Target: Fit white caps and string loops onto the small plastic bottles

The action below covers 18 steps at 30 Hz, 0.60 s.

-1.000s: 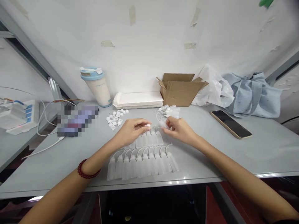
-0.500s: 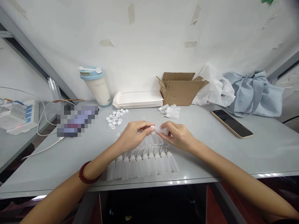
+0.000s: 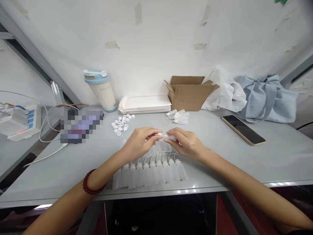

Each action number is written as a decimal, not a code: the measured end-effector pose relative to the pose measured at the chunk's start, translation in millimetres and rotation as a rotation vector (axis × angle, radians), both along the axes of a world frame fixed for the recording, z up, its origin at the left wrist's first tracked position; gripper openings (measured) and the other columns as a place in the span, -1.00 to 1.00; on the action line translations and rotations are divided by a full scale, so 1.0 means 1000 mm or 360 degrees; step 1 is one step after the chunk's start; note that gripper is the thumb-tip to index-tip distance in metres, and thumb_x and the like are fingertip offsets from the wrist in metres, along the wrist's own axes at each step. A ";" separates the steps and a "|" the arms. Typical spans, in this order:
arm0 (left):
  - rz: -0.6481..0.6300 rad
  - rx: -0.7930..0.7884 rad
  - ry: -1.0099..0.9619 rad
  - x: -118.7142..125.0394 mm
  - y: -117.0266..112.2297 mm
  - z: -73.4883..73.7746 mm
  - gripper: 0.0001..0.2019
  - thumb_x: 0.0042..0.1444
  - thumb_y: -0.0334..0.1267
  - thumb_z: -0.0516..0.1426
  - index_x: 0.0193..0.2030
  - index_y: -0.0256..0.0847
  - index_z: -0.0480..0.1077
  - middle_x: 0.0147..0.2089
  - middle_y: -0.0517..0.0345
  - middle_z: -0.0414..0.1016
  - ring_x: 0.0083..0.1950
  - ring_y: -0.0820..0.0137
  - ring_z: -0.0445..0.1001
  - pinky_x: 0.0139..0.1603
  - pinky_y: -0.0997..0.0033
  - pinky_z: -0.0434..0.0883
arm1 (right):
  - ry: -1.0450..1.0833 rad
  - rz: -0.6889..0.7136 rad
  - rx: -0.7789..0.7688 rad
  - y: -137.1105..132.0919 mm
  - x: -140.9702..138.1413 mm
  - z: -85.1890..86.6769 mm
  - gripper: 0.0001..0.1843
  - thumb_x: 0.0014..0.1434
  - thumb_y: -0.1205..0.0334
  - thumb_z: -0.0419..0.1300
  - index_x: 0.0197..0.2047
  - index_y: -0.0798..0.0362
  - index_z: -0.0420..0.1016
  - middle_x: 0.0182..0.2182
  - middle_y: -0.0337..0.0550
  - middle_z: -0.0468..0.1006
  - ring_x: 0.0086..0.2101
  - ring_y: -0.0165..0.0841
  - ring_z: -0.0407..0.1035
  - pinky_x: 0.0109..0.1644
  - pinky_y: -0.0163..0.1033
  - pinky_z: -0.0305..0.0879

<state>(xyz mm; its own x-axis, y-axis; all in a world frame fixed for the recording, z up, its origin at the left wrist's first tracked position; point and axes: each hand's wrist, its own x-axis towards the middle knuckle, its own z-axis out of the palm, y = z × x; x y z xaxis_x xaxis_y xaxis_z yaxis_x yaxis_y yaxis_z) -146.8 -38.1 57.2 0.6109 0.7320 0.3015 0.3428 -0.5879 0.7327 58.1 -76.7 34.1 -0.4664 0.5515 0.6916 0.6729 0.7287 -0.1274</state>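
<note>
My left hand (image 3: 139, 143) and my right hand (image 3: 186, 142) meet over the middle of the grey table (image 3: 281, 156). Between their fingertips is one small translucent squeeze bottle (image 3: 168, 137); the right hand grips its body and the left hand pinches a white cap (image 3: 158, 134) at its end. Beneath and in front of the hands lies a row of several capped bottles (image 3: 151, 169), with a second row partly hidden by the hands. A cluster of loose white caps (image 3: 121, 124) lies to the back left. A few more bottles (image 3: 178, 117) lie behind the hands.
A lidded cup (image 3: 100, 89), a stack of white trays (image 3: 144, 104), a cardboard box (image 3: 189, 91), a plastic bag (image 3: 226, 93) and blue cloth (image 3: 266, 98) line the wall. A phone (image 3: 243, 129) lies at the right. Cables and a white device (image 3: 17, 120) sit at the left.
My hands came together: the right hand brought a bottle toward the left, and the left hand's cap now meets the bottle's end. Between the last two frames little moved.
</note>
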 end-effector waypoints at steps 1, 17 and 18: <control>-0.0004 0.0165 -0.0009 0.000 0.000 -0.002 -0.80 0.20 -0.24 0.08 -0.17 -0.24 0.51 -0.40 0.11 0.51 -0.40 0.42 0.44 -0.36 0.45 0.38 | 0.0073 -0.0004 -0.0099 -0.001 0.000 0.000 -0.82 0.28 0.22 0.08 -0.16 0.15 0.40 -0.39 -0.06 0.55 -0.58 -0.47 0.30 -0.50 -0.33 0.28; 0.0222 -0.0652 -0.0173 0.002 0.001 0.005 -0.53 0.21 0.04 0.02 -0.51 -0.31 0.41 -0.59 0.15 0.41 -0.63 0.51 0.38 -0.65 0.54 0.34 | 0.0218 -0.0167 0.0146 0.003 0.000 -0.001 -0.89 0.23 0.21 0.15 -0.24 0.08 0.38 -0.33 -0.06 0.56 -0.51 -0.45 0.35 -0.50 -0.34 0.30; 0.0164 -0.0743 -0.0156 0.003 0.001 0.004 -0.53 0.21 0.04 0.02 -0.51 -0.32 0.41 -0.59 0.15 0.41 -0.64 0.51 0.38 -0.67 0.55 0.33 | 0.0175 -0.0165 0.0204 0.003 -0.001 -0.002 -0.91 0.24 0.23 0.14 -0.25 0.07 0.37 -0.33 -0.06 0.56 -0.47 -0.43 0.39 -0.49 -0.34 0.32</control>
<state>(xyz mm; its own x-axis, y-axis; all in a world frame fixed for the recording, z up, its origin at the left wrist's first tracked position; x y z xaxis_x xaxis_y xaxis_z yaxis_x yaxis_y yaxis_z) -143.8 -37.2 61.7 0.5133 0.8580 -0.0210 0.2979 -0.1552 0.9419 57.3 -73.9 32.3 -0.3298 0.4965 0.8030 0.7322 0.6714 -0.1145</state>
